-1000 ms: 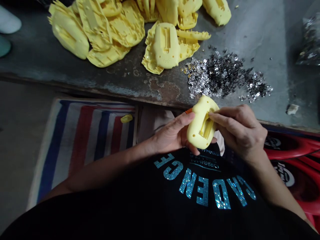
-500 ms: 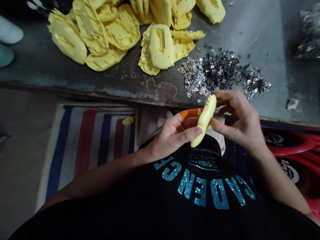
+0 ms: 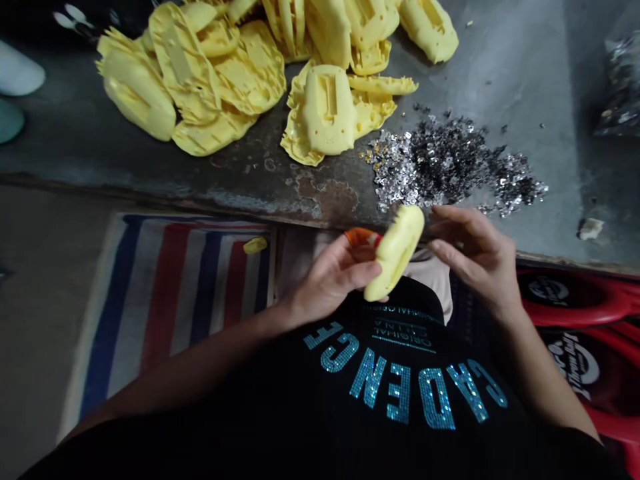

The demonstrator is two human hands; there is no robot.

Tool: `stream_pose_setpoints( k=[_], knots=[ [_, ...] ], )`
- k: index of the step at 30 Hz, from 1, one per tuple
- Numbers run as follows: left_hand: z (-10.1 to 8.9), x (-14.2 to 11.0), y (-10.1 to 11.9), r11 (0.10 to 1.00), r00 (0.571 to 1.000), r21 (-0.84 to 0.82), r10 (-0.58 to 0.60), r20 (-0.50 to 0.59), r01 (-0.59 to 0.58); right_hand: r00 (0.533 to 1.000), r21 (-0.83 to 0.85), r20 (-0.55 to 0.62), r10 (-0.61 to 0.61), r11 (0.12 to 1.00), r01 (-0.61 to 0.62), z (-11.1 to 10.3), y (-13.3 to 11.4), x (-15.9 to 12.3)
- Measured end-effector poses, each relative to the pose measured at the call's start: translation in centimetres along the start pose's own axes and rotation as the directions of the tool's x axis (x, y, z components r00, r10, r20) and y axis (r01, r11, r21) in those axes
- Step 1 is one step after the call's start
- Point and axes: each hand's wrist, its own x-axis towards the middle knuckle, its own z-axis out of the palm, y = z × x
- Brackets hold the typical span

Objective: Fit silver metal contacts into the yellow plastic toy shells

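My left hand (image 3: 333, 277) holds a yellow moulded plastic shell (image 3: 395, 253) by its lower side, tilted with its rounded back showing. An orange finger cot (image 3: 359, 236) covers one left fingertip, partly hidden behind the shell. My right hand (image 3: 473, 257) hovers just right of the shell, fingers apart, seemingly not touching it and holding nothing. Rough flash lines the shell's upper edge.
A heap of yellow moulded parts (image 3: 220, 80) and a pile of silvery metal flakes (image 3: 440, 163) lie on a worn metal bench (image 3: 520, 120). Below its edge are a striped bag (image 3: 175, 293) and red plastic (image 3: 575, 293). A plastic bag (image 3: 623, 87) sits far right.
The shell has turned from edge-on to show its broad rounded side. My right hand has let go of it and moved slightly right, while my left hand keeps hold.
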Motion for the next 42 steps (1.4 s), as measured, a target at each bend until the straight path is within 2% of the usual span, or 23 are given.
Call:
stream_pose_setpoints(
  k=[2,5,9,12,14,16,18,19,21,22,24,26,32,34,38,42],
  knots=[
    [-0.6,-0.1,1.0,0.998,0.998,-0.027,0.053,-0.035,-0.054,0.997,-0.23,0.02,-0.08,0.97,0.083,0.2,1.0,1.3],
    [-1.3,-0.3,2.3,0.995,0.991,-0.015,0.101,-0.088,-0.102,0.977,-0.542,0.136,-0.167,0.813,0.214,1.3,1.6,2.8],
    [-1.8,-0.3,2.6,0.995,0.992,-0.033,0.086,-0.094,-0.09,0.962,-0.716,0.199,-0.186,0.643,0.272,2.9,0.7,3.7],
    [-2.0,-0.1,2.1,0.998,0.999,-0.069,0.001,-0.038,-0.003,0.953,-0.774,0.237,-0.19,0.556,0.303,3.2,0.2,4.3],
    [-2.0,0.0,1.9,0.992,0.998,-0.104,-0.069,0.014,0.07,0.958,-0.757,0.232,-0.167,0.588,0.286,2.9,-0.1,4.7],
    [-2.0,0.1,1.7,0.981,0.989,-0.138,-0.126,0.075,0.135,0.974,-0.629,0.182,-0.134,0.746,0.22,2.2,-0.7,5.0],
    [-1.9,0.3,1.5,0.966,0.974,-0.162,-0.176,0.144,0.199,0.993,-0.337,0.092,-0.074,0.936,0.101,1.7,-1.6,5.0],
    [-1.8,0.4,1.4,0.959,0.964,-0.17,-0.199,0.177,0.229,0.998,-0.164,0.041,-0.043,0.985,0.049,1.5,-2.2,4.8],
    [-1.5,0.6,1.2,0.946,0.946,-0.177,-0.226,0.233,0.27,0.998,0.078,-0.05,-0.028,0.996,0.032,1.6,-3.3,4.4],
    [-1.3,0.7,1.1,0.943,0.938,-0.178,-0.233,0.255,0.283,0.995,0.11,-0.084,-0.051,0.992,0.06,1.7,-3.7,4.2],
    [-0.9,0.9,0.9,0.937,0.927,-0.176,-0.243,0.286,0.3,0.986,0.04,-0.11,-0.124,0.991,0.129,2.1,-4.0,3.6],
    [-0.7,1.0,0.8,0.934,0.919,-0.174,-0.251,0.305,0.313,0.984,-0.071,-0.1,-0.15,0.987,0.144,2.1,-4.0,3.0],
    [-0.2,0.8,0.3,0.934,0.917,-0.177,-0.246,0.314,0.311,0.977,-0.241,-0.037,-0.211,0.95,0.196,0.4,-4.0,1.6],
    [0.0,0.7,0.2,0.936,0.918,-0.174,-0.243,0.313,0.307,0.976,-0.236,-0.048,-0.214,0.952,0.197,0.1,-4.2,1.6],
    [0.4,0.6,0.1,0.938,0.923,-0.175,-0.238,0.304,0.299,0.973,-0.084,-0.146,-0.181,0.982,0.17,0.5,-4.3,1.7],
    [0.5,0.5,0.1,0.944,0.928,-0.158,-0.235,0.29,0.289,0.978,-0.077,-0.117,-0.173,0.983,0.164,1.1,-4.1,1.5]
  ],
)
